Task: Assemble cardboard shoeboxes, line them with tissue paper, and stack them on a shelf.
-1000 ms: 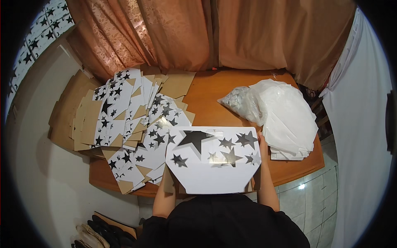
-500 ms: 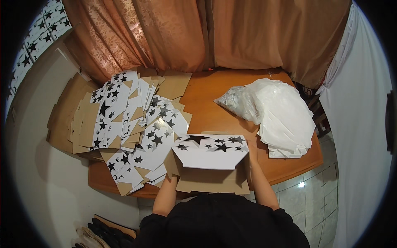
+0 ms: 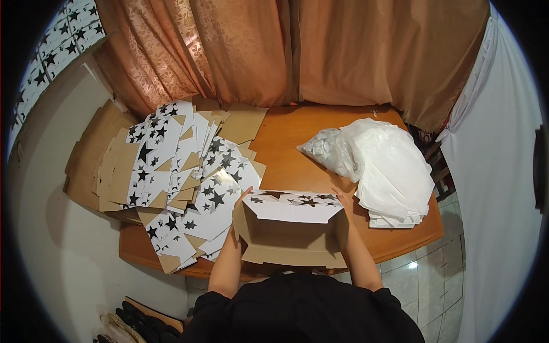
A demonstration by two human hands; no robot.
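Observation:
Directly in front of me is a partly folded cardboard box [image 3: 291,235], brown inside, with a white flap [image 3: 289,211] patterned with black stars along its far side. My left hand [image 3: 246,193] grips the box's far left corner; only its fingertips show above the flap, the rest being behind the left side wall. At the far right corner my right hand [image 3: 342,198] holds the box, its fingers bent around the edge and partly hidden. The near wall of the box leans toward my body.
To the left lies a heap of flat star-printed cardboard blanks [image 3: 214,197], with plain brown cardboard [image 3: 91,154] behind it. On the right are a stack of white sheets [image 3: 394,171] and a clear plastic bag [image 3: 334,151]. Brown curtains [image 3: 343,51] hang beyond the wooden table [image 3: 280,137].
The far flap has tipped upright, so more of the box's inside shows. Both hands have moved up to the far corners, and the left fingertips have come into view.

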